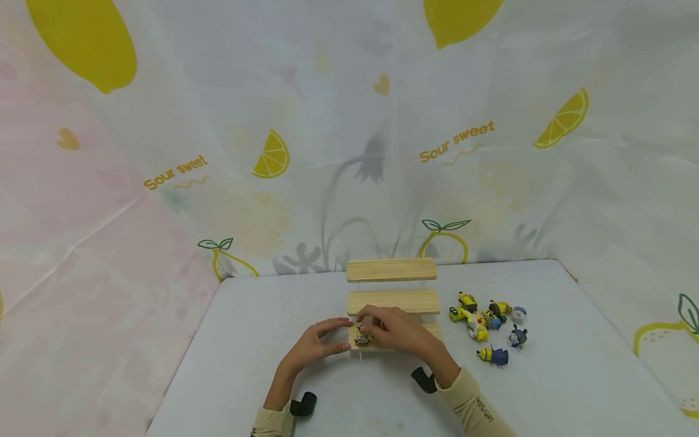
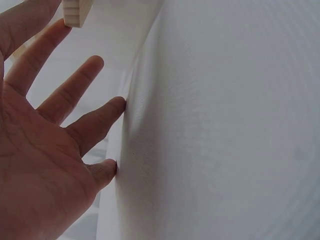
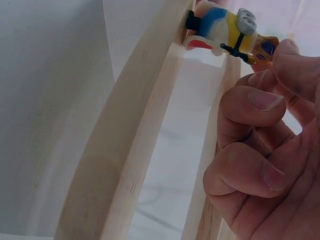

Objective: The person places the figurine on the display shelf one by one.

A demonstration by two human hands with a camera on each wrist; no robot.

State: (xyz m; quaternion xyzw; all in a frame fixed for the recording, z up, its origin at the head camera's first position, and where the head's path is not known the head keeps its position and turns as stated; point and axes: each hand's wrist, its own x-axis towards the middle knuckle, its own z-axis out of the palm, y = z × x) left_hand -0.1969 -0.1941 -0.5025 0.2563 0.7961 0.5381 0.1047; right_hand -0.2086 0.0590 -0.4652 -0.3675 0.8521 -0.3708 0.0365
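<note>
A small yellow minion figurine with grey goggles stands at the left end of the lowest board of a three-tier wooden rack. My right hand pinches the top of its head between thumb and finger, while the other fingers curl in toward the palm. In the right wrist view, the figurine has its dark feet on the board. My left hand is spread at the rack's left side, fingertips right at the board's end and its palm holding nothing.
Behind the lowest board rise the middle board and top board. Right of the rack lies a group of yellow figurines, with a grey one and a blue-clad one nearby. A printed cloth hangs behind the white table.
</note>
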